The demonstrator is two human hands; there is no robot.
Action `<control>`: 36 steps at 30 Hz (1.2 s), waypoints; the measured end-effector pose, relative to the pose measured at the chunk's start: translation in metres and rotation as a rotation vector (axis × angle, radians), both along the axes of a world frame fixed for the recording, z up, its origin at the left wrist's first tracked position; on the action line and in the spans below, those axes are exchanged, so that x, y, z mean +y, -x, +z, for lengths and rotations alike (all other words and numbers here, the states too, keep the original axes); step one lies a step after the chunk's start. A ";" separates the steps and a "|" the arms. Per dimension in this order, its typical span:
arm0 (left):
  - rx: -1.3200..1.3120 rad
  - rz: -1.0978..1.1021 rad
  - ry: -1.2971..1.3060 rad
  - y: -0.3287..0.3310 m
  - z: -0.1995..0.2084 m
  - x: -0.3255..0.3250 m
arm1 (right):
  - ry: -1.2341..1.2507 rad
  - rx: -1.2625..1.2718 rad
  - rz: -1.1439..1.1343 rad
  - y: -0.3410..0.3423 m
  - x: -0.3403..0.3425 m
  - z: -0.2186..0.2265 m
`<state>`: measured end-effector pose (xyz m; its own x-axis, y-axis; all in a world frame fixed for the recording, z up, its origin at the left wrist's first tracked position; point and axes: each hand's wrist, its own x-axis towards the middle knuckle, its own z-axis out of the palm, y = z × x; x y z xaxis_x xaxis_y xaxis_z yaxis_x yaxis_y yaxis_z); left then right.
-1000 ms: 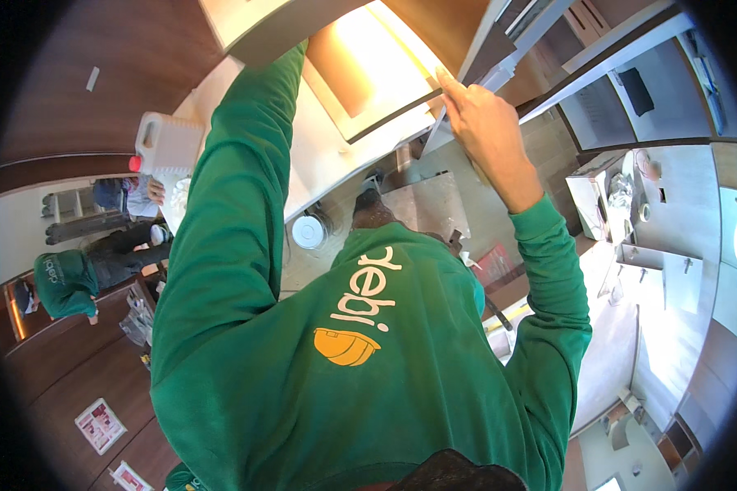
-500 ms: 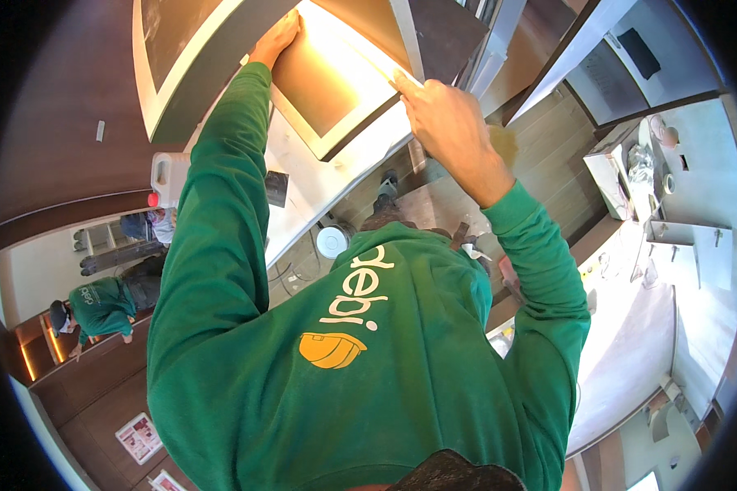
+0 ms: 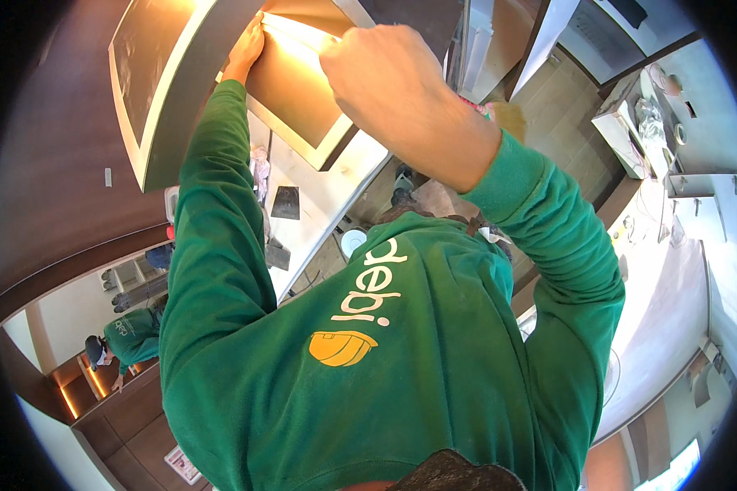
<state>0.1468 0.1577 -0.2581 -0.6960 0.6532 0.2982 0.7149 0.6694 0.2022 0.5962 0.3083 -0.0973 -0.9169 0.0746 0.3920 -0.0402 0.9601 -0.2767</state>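
Observation:
An open cabinet compartment [image 3: 291,86] with a pale front edge glows with warm light in front of me. A bright, narrow strip [image 3: 293,31] runs along its top between my hands. My left hand [image 3: 247,47] reaches in at the left end of the strip, fingers bent and pressed together; the glare hides their tips. At the strip's other end is my right hand [image 3: 389,78], closed, its back toward me. Its fingers curl out of sight, so I cannot tell what they hold. A curved, pale-edged panel [image 3: 176,90] stands just left of my left forearm.
Below the compartment is a white worktop [image 3: 323,192] with dark flat pieces [image 3: 286,203]. A round white lid [image 3: 353,240] shows beside my body. At far left a person [image 3: 131,335] in green leans by lit shelves. A box [image 3: 626,131] with clutter stands at right.
My right hand has moved left and come nearer, its extended finger now curled out of sight. My left hand remains in the compartment. The whole view has shifted slightly.

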 end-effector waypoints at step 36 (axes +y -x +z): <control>-0.027 0.116 -0.012 -0.042 0.009 0.015 | 0.215 -0.104 -0.178 -0.023 0.003 -0.113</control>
<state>0.1884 0.1729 -0.2491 -0.7749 0.5638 0.2856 0.6265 0.7449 0.2294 0.6195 0.3118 -0.2100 -0.9164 0.3089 0.2545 0.1629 0.8687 -0.4678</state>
